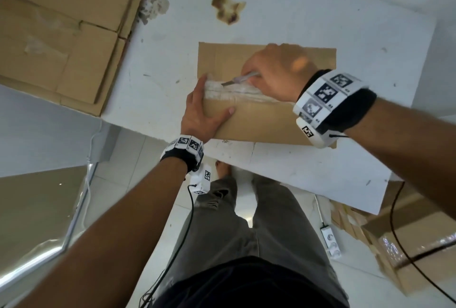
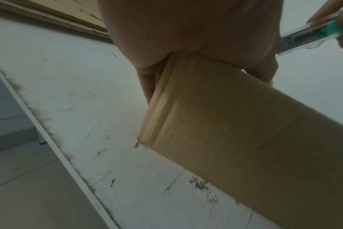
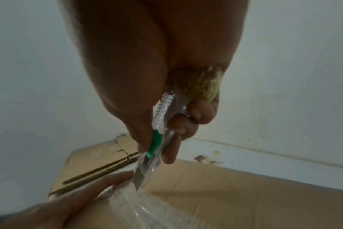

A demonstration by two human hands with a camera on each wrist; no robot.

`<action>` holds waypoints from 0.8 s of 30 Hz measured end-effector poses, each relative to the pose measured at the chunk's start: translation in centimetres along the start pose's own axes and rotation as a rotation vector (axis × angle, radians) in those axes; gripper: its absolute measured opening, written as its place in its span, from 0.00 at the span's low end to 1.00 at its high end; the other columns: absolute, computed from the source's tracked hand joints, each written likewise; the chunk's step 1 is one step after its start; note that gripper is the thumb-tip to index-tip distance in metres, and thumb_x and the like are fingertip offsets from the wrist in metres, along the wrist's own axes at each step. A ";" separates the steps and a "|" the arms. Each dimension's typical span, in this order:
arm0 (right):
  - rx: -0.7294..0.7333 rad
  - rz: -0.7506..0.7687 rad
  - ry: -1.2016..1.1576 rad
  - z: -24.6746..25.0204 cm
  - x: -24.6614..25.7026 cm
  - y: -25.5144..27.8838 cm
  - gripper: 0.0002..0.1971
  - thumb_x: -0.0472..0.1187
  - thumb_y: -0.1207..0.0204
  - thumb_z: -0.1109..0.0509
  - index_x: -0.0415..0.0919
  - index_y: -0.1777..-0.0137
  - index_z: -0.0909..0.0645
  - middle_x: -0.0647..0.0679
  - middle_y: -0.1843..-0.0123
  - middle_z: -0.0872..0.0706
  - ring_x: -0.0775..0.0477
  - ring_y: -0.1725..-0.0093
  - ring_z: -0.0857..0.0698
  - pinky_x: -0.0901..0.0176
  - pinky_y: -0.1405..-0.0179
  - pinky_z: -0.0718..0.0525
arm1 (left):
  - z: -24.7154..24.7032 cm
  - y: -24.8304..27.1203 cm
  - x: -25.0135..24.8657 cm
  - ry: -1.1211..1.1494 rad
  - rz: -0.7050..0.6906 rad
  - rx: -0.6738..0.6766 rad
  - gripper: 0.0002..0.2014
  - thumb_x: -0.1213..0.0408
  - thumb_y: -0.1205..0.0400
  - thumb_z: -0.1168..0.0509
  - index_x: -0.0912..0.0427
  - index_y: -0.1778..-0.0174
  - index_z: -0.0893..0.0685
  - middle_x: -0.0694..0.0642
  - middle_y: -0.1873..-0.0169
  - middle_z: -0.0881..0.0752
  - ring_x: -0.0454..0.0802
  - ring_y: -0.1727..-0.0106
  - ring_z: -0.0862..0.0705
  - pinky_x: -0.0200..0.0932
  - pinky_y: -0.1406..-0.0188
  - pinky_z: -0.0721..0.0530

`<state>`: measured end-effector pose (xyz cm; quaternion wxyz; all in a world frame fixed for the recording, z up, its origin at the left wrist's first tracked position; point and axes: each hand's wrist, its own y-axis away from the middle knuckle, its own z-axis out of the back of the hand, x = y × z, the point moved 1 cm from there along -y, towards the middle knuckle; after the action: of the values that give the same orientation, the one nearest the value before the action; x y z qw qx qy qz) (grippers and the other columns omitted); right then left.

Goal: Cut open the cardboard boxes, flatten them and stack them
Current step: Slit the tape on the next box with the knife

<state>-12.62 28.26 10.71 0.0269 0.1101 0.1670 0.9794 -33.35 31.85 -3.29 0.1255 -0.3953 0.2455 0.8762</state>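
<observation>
**Knife at the taped seam**

A box stands on a white table, near the table's 6 o'clock edge in the head view. Its long axis runs from 9 to 3 o'clock, and a strip of clear tape follows that axis along the top.

The left hand grips the box's 9 o'clock end, thumb on the near face and fingers wrapped over the far side of the corner.

The right hand is closed around a knife with a clear body and a green slider. The knife's long axis lies roughly from 3 to 9 o'clock, blade pointing toward 9 and tilted down, its tip at the tape just beside the left fingers.

A stack of flattened boxes lies at 10 o'clock on the table, well apart from the box. A brown stain marks the table at 12 o'clock.
</observation>
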 end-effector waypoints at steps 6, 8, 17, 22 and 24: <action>-0.045 0.008 -0.056 -1.4 -0.5 0.4 0.12 0.50 0.14 0.35 0.53 0.37 0.12 0.48 0.49 0.09 0.40 0.53 0.12 0.53 0.56 0.18 | -0.3 -0.1 0.4 0.011 -0.006 -0.043 0.55 0.33 0.31 0.21 0.33 0.12 0.45 0.53 0.20 0.28 0.53 0.22 0.25 0.45 0.31 0.28; -0.070 0.020 -0.067 -1.7 -0.8 0.6 0.12 0.51 0.14 0.34 0.53 0.38 0.11 0.49 0.49 0.09 0.40 0.53 0.12 0.51 0.55 0.16 | -0.4 -0.2 0.3 -0.006 0.000 -0.057 0.55 0.32 0.31 0.21 0.34 0.12 0.45 0.53 0.20 0.28 0.53 0.23 0.25 0.44 0.31 0.29; -0.146 0.067 -0.055 -3.4 -2.6 1.5 0.13 0.53 0.15 0.34 0.54 0.37 0.12 0.46 0.45 0.09 0.37 0.47 0.12 0.45 0.46 0.15 | -1.2 0.8 -1.0 -0.342 -0.091 -0.194 0.48 0.27 0.26 0.31 0.39 0.12 0.39 0.56 0.14 0.40 0.63 0.21 0.27 0.65 0.29 0.20; -0.180 0.064 -0.063 -4.4 -3.0 1.6 0.13 0.52 0.16 0.32 0.52 0.37 0.12 0.45 0.43 0.11 0.36 0.45 0.13 0.51 0.51 0.21 | -3.5 1.3 -1.5 -0.487 -0.154 -0.280 0.39 0.35 0.20 0.41 0.47 0.14 0.33 0.54 0.11 0.42 0.60 0.18 0.31 0.64 0.25 0.27; -0.166 0.060 -0.079 -4.7 -3.5 1.9 0.12 0.52 0.16 0.31 0.53 0.36 0.13 0.44 0.41 0.11 0.36 0.44 0.13 0.50 0.50 0.20 | -3.7 1.2 -1.5 -0.513 -0.134 -0.299 0.39 0.30 0.19 0.42 0.47 0.14 0.33 0.52 0.11 0.43 0.60 0.21 0.27 0.63 0.29 0.23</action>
<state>-10.33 24.70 6.32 0.0131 0.1511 0.0805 0.9852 -30.50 28.82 -3.86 0.1817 -0.1906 0.0475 0.9635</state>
